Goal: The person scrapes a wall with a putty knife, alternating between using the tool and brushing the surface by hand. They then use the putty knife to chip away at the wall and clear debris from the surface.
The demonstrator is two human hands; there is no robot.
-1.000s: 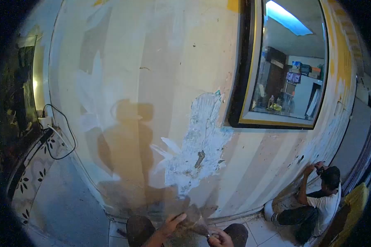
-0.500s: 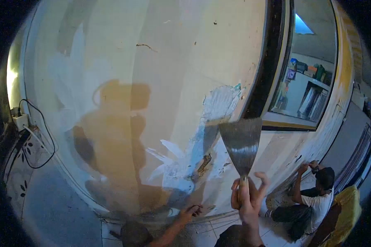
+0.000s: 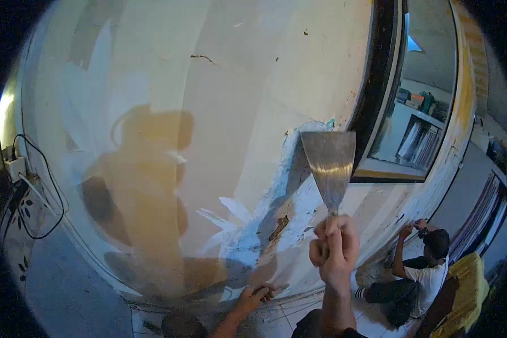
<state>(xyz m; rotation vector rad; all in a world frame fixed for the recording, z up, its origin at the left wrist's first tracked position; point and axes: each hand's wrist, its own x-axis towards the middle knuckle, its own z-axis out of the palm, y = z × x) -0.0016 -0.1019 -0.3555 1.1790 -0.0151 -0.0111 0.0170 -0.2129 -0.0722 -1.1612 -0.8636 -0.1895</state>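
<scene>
My right hand is closed around the handle of a wide metal scraper, its blade pointing up. In the view the blade overlaps the top of a peeled patch, where pale blue-white shows beneath the beige paint. Lower in that patch is a brown gouge. Down by the foot of the wall is my left hand, fingers curled in; I cannot tell whether something small is in them. My knees show at the bottom edge.
A dark-framed window borders the patch on the right. Another person sits low against the wall at right, near a yellow cloth. A socket box with a black cable is at far left.
The scraper has moved up over the top of the peeled patch. My right-hand fingers, partly stretched before, now wrap the handle. My left hand has shifted slightly left and down in view.
</scene>
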